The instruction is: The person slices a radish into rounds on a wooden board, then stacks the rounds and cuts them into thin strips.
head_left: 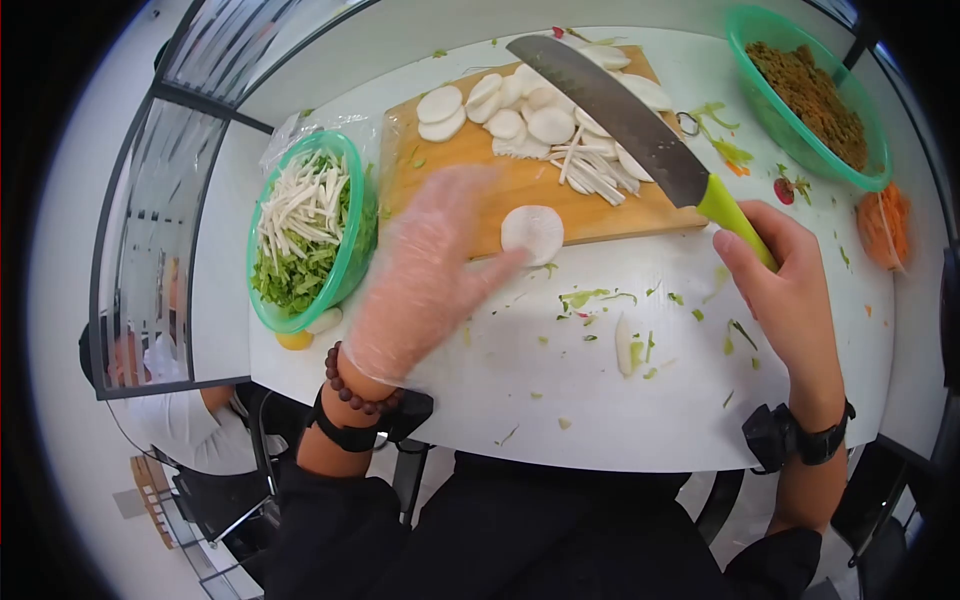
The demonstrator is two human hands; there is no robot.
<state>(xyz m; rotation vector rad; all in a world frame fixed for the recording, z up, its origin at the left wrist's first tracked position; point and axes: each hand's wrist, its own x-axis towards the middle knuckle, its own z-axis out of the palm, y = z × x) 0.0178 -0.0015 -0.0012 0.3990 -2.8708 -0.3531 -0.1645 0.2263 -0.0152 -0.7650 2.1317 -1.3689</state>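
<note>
My right hand (785,262) grips a kitchen knife by its lime-green handle (738,222). The broad dark blade (625,122) is raised over the cutting board, pointing to the upper left. My left hand (425,265), in a clear plastic glove, is partly blurred, with the thumb and fingers apart. Its thumb tip is close to a single round white radish slice (533,235) at the near edge of the wooden cutting board (440,200). More radish slices (550,125) lie piled on the board. A bunch of thin radish strips (597,178) lies beside them, below the blade.
A green bowl (355,215) of chopped greens and white strips stands left. Another green bowl (775,110) with brown crumbly food is at the back right, near bagged orange shreds (884,228). Vegetable scraps (590,298) litter the white table (480,400). Another person's sleeve (185,430) shows at left.
</note>
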